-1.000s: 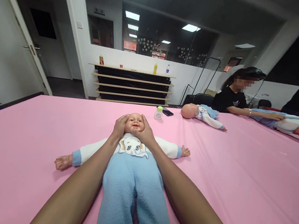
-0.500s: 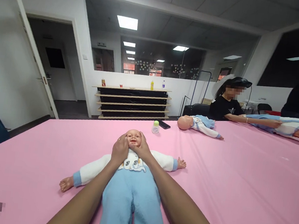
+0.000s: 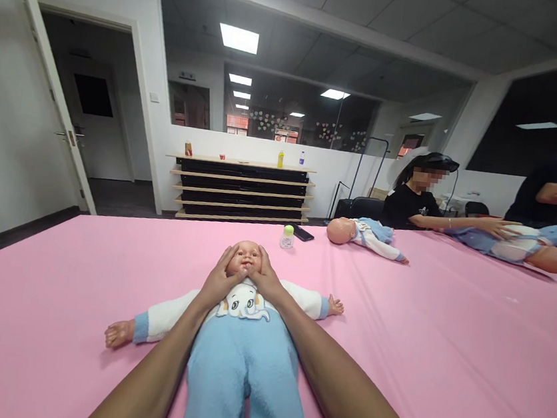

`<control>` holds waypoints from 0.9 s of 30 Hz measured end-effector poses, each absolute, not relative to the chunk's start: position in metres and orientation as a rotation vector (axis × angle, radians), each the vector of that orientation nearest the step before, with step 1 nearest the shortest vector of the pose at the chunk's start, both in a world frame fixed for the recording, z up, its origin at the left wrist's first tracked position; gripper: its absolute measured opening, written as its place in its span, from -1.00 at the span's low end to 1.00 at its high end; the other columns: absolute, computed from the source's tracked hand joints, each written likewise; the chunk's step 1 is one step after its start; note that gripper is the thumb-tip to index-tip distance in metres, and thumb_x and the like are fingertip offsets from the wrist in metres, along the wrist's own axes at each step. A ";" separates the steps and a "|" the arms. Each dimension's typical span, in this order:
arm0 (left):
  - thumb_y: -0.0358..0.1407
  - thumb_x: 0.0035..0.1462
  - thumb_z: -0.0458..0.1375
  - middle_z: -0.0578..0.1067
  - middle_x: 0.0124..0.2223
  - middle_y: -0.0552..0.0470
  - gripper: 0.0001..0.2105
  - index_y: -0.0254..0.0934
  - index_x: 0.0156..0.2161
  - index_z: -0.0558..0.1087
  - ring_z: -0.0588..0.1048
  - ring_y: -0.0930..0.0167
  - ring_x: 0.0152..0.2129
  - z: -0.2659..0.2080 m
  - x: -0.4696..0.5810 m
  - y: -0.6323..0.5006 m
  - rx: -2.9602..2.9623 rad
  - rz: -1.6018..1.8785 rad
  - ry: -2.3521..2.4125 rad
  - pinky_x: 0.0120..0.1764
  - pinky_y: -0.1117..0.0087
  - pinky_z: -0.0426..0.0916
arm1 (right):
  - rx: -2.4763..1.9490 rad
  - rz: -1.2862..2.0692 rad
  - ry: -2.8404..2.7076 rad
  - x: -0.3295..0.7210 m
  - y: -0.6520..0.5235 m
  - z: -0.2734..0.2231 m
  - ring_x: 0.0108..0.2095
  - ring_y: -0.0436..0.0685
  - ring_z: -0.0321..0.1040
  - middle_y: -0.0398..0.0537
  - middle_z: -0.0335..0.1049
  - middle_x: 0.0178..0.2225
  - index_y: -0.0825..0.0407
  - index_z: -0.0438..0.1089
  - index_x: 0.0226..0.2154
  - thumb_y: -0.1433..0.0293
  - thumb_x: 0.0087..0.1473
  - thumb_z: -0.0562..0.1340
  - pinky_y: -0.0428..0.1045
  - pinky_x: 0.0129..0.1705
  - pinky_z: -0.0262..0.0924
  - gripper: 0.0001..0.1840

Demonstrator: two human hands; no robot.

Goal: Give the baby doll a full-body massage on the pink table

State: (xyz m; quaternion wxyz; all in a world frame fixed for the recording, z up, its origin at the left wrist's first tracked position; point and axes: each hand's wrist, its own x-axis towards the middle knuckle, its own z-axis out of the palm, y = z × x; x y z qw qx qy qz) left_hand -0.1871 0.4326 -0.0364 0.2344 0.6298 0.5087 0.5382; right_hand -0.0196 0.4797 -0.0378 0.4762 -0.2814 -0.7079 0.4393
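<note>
A baby doll in a white top with an elephant face and blue trousers lies on its back in front of me, arms spread out. My left hand cups one side of its head, and my right hand cups the other. Both thumbs rest at the chin, close together, while the fingers lie along the cheeks and temples. The doll's eyes, nose and mouth show between my hands. Just beyond the head stands a small bottle with a green cap, beside a black phone.
Pink cloth covers the table. A second doll lies at the back right. Farther right, a person in a black cap has a hand on another doll; another person stands behind. A shelf lies beyond the table.
My left thumb has moved inward to the chin, towards my right thumb, and the left fingers have straightened along the head. The co-worker's hand has shifted on the doll at right.
</note>
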 end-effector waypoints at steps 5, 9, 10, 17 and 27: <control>-0.09 0.03 0.28 -0.03 0.40 0.04 -0.25 -0.09 0.31 0.15 -0.08 0.20 0.34 -0.039 -0.195 0.435 1.600 1.504 1.250 0.31 0.19 -0.03 | -0.739 1.069 -1.737 -0.017 0.476 -0.035 0.36 0.16 -0.16 -0.05 -0.11 0.35 -0.09 -0.15 0.34 0.02 0.11 0.20 0.15 0.36 -0.23 -0.11; -0.14 0.06 0.26 -0.01 0.40 0.08 -0.31 -0.08 0.30 0.18 -0.08 0.22 0.35 -0.039 -0.195 0.435 1.561 1.516 1.228 0.32 0.18 -0.07 | -0.751 1.061 -1.744 -0.017 0.477 -0.034 0.37 0.14 -0.23 -0.09 -0.13 0.36 -0.11 -0.13 0.35 0.00 0.14 0.16 0.15 0.38 -0.31 -0.16; -0.14 0.07 0.25 0.01 0.39 0.08 -0.33 -0.08 0.29 0.20 -0.07 0.22 0.34 -0.038 -0.194 0.435 1.556 1.524 1.237 0.32 0.18 -0.09 | -0.744 1.060 -1.744 -0.017 0.477 -0.034 0.37 0.13 -0.23 -0.11 -0.12 0.36 -0.13 -0.12 0.34 0.00 0.16 0.14 0.15 0.38 -0.32 -0.19; -0.08 0.01 0.29 0.26 0.28 -0.02 -0.29 -0.14 0.27 0.24 0.14 0.10 0.27 -0.032 -0.190 0.429 1.480 1.594 1.252 0.28 0.10 0.04 | -0.683 1.068 -1.768 -0.013 0.468 -0.025 0.36 0.25 -0.18 -0.10 -0.03 0.33 -0.17 -0.05 0.32 0.09 -0.07 0.37 0.20 0.36 -0.21 -0.01; -0.07 0.00 0.30 0.25 0.29 -0.01 -0.21 -0.15 0.32 0.13 0.27 0.15 0.20 -0.033 -0.188 0.429 1.427 1.553 1.108 0.19 0.16 0.23 | -0.680 1.161 -1.687 -0.009 0.473 -0.021 0.35 0.26 -0.14 -0.16 0.12 0.27 -0.18 0.13 0.26 0.14 -0.11 0.39 0.22 0.35 -0.18 -0.11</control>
